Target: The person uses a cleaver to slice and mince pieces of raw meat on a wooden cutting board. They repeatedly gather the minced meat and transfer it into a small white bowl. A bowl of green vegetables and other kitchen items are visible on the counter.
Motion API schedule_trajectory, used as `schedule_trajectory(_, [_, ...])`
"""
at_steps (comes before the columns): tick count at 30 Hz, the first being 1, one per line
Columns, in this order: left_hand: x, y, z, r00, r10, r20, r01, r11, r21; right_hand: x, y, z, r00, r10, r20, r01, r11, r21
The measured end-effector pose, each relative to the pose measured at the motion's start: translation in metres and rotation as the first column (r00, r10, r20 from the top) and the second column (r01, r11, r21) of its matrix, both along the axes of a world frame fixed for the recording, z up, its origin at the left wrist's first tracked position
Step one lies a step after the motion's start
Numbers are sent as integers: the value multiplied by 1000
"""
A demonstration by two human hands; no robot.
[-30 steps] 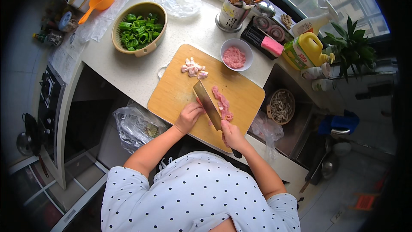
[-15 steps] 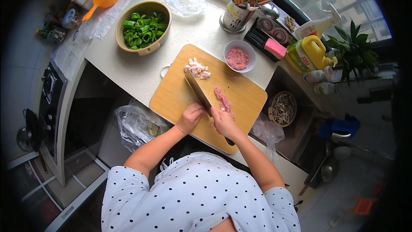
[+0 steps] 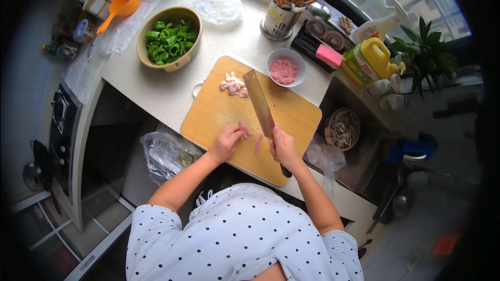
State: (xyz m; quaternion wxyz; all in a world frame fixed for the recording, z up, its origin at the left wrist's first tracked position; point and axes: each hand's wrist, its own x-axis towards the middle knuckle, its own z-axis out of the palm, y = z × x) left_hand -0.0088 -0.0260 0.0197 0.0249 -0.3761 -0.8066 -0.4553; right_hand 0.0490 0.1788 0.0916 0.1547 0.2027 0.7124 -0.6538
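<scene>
My right hand (image 3: 284, 148) grips a cleaver (image 3: 259, 101) by its dark handle, the broad blade angled away over the wooden cutting board (image 3: 208, 112). My left hand (image 3: 224, 143) is closed at the fingertips on a pink piece of meat (image 3: 244, 129) near the board's left front. Between the hands lies a thin meat strip (image 3: 258, 143). Pale, fatty chopped pieces (image 3: 234, 85) sit in a small pile toward the board's far edge. Behind the board stands a white bowl (image 3: 299, 61) with pink minced meat (image 3: 283, 71) in it.
A colander (image 3: 179, 64) of cut green peppers (image 3: 169, 41) stands at the back left, near an orange ladle (image 3: 125, 2). Behind are a chopstick holder (image 3: 278, 21) and a yellow jug (image 3: 373, 60). Right, in the sink, sits a basket (image 3: 342, 129) of pale strips.
The cleaver has swung right, away from my left hand, and the view has shifted slightly. The longer meat piece right of the blade no longer shows there; meat now shows at my left fingertips.
</scene>
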Motion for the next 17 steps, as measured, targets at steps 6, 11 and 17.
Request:
schedule_trajectory(6, [-28,6,3,958,-194,-212,139,958,-249,13,4,25,995,-59,76,72,982,-177])
schedule_trajectory(11, [-48,12,-5,937,-294,-190,249,941,-229,26,8,32,996,-61,58,70,982,-177])
schedule_trajectory(17, [-52,9,1,855,-195,481,376,872,-315,40,18,29,981,-115,153,157,942,-296])
